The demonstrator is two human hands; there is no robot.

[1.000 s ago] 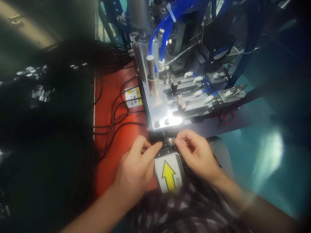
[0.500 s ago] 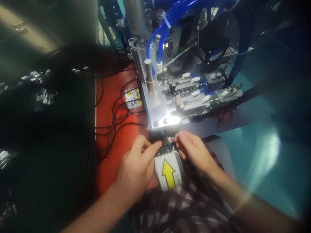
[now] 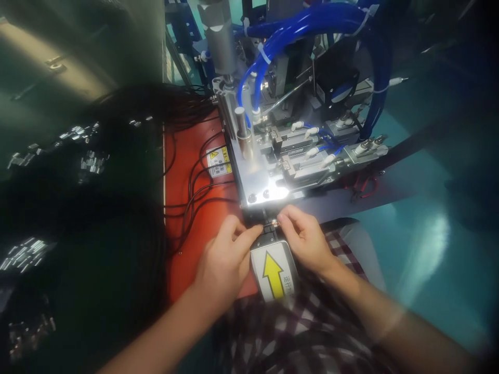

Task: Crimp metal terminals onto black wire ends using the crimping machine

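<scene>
Cable end (image 3: 270,225), thin and dark with a small bright tip, spans the short gap between the two hands, just above the narrow black channel in front of the metal plate (image 3: 255,182). The left hand (image 3: 224,254) pinches its dark part between thumb and forefinger; the right hand (image 3: 306,236) has thumb and forefinger closed at the bright tip. Exactly what the right fingertips press on is too small to make out.

It looks very light, and the dark part probably bends easily, while the tip is likely stiffer and perhaps delicate, easy to deform under a hard squeeze. Smooth and slim as it seems, it could roll or slip between bare fingers, so the better hold is probably close behind the tip, with the other hand steadying the dark length.

Both wrists hang above the block with the yellow arrow label (image 3: 273,275), the left hand partly over its left edge, the right beside its right edge. The forearms come in from the lower corners and converge, left knuckles turned upward, right fingers curled.

Farther out, black cables (image 3: 189,208) loop over the orange-red panel (image 3: 210,226) to the left, and blue tubes (image 3: 312,19) arch above the plate, over the machine's cylinders.
</scene>
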